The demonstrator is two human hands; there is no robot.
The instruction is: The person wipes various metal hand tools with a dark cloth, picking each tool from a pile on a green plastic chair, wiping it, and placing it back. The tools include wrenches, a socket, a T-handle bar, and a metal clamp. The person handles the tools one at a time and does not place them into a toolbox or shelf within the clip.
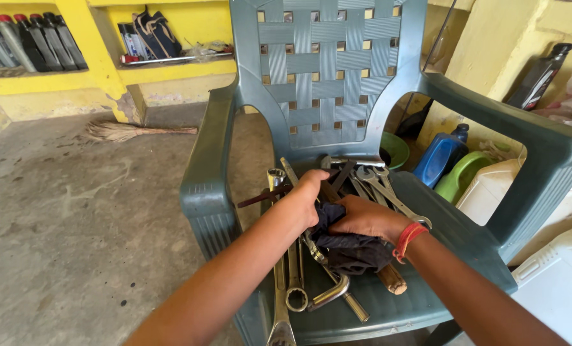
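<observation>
Starting off to the left of the chair, bare concrete floor runs wide open back to a straw broom lying by the yellow shelf, so that is the roomy side. At the green plastic chair the left armrest walls the seat in, and several long spanners poke over the front edge of the seat; one nudge from a forearm could, I judge, send them clattering down. The left hand is curled closed, deep in the heap near the seat's middle, beside an upright socket-headed tool, though what its fingers grip I cannot tell. Just beside it the right hand, red band at the wrist, lies narrow and pressed on a dark cloth draped over the tools, seemingly pinching it. Pull that cloth and the loose spanners under it may shift or snag, and fingers could get nipped between steel. A wooden handle sticks out from under the cloth toward the seat's front right. Farther right, the right armrest closes things off, with a blue bottle and white jugs crowded behind and beside it: hardly any swing room there.
</observation>
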